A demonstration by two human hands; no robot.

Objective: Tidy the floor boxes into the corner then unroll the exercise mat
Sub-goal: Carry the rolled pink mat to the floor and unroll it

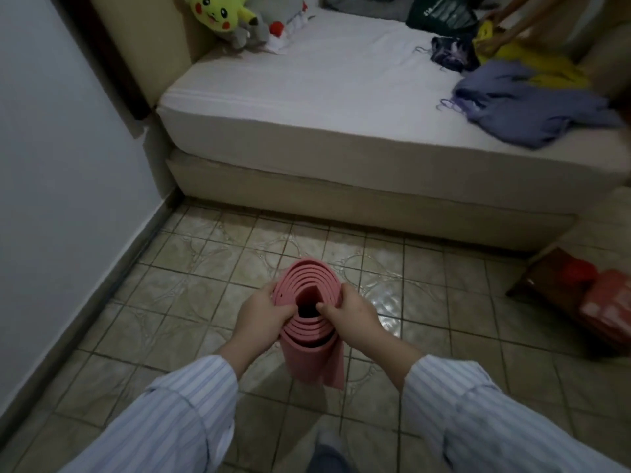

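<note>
A pink exercise mat (312,353), still rolled into a loose spiral, hangs upright above the tiled floor, its open end facing me. My left hand (263,314) grips the left side of the roll's top rim, thumb over the edge. My right hand (351,312) pinches the right side, with its thumb hooked into the inner coils. Brown and red boxes (580,295) lie on the floor at the right, near the foot of the bed.
A bed (307,107) with a white sheet fills the far side, carrying plush toys (222,15) and loose clothes (526,104). Another person's arms (512,18) reach onto it at top right. A white wall (51,165) runs along the left. Tiled floor (191,295) lies between.
</note>
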